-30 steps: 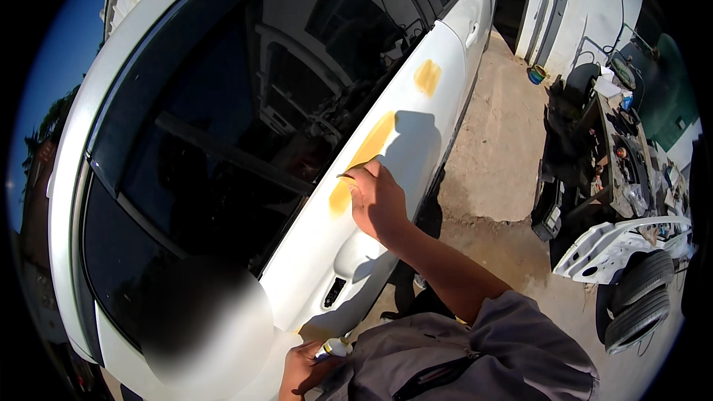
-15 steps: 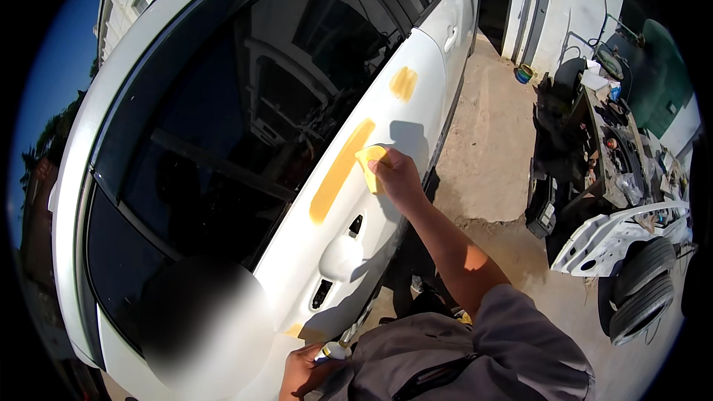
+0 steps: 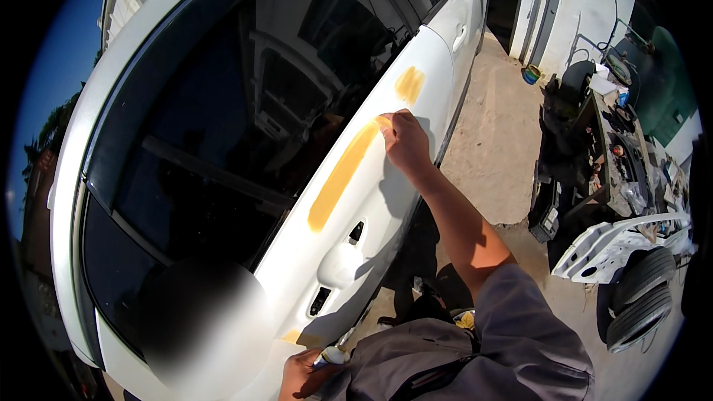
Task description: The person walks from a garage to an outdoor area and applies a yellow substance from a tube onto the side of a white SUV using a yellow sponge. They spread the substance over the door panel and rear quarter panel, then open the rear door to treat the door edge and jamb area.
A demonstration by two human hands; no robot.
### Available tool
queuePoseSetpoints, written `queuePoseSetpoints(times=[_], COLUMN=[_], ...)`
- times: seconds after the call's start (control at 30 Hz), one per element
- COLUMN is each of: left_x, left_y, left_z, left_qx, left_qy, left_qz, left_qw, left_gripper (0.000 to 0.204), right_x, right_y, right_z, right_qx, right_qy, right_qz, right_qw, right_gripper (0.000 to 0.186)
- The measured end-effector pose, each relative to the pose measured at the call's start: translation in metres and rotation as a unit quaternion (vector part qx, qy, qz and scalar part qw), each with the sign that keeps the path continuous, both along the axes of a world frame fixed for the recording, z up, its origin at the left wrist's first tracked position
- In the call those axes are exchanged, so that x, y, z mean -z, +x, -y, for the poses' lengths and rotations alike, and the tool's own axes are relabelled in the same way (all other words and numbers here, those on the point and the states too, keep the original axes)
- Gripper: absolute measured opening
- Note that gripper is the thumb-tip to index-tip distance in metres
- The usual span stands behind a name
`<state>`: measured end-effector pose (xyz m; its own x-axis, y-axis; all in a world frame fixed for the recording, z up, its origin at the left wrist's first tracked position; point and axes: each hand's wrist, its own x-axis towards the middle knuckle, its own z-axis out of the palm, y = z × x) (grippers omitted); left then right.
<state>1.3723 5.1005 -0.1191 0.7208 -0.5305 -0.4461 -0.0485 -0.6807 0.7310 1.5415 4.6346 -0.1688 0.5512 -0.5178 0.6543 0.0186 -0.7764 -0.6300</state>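
Note:
My right hand (image 3: 407,139) pinches a yellow flexible spreader (image 3: 383,123) at the upper end of a long yellow filler streak (image 3: 338,178) on the white car door (image 3: 394,200). A shorter yellow patch (image 3: 410,85) lies farther forward on the door. Toward the near end of the door is a recess with dark openings (image 3: 338,267) where a handle would sit. At the bottom edge my left hand (image 3: 297,375) is closed on a white tube-like item (image 3: 332,356), partly hidden against my clothing.
The dark windows (image 3: 223,126) fill the left half. Along the right stand a cluttered bench (image 3: 609,148), a loose white door panel (image 3: 616,245), stacked tyres (image 3: 639,304) and a small container (image 3: 530,74) on the concrete ground (image 3: 490,148), beside a white wall (image 3: 572,7).
My right hand has moved forward along the door, up to the far end of the long streak, which shows fully below it. My left hand still grips the tube-like item.

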Motion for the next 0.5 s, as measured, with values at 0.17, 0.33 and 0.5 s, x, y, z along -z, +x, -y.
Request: queuePoseSetpoints(times=[0.17,0.33,0.5], left_x=[0.013,0.015,0.019], left_y=[0.011,0.02,0.024], left_z=[-0.001,-0.003,-0.01], left_qx=[0.008,0.023,0.035], left_qy=[0.027,0.066,0.073], left_qz=[-0.01,-0.035,-0.027], left_qw=[1.0,0.997,0.996], left_gripper=[0.043,0.04,0.039], right_x=[0.004,0.006,-0.001], right_y=[-0.005,-0.023,-0.048], right_z=[-0.009,-0.057,-0.122], right_qx=[-0.004,-0.037,-0.07], right_qy=[0.031,0.082,0.089], right_qz=[-0.011,0.003,-0.035], right_qw=[0.999,0.996,0.993], right_gripper=[0.021,0.022,0.024])
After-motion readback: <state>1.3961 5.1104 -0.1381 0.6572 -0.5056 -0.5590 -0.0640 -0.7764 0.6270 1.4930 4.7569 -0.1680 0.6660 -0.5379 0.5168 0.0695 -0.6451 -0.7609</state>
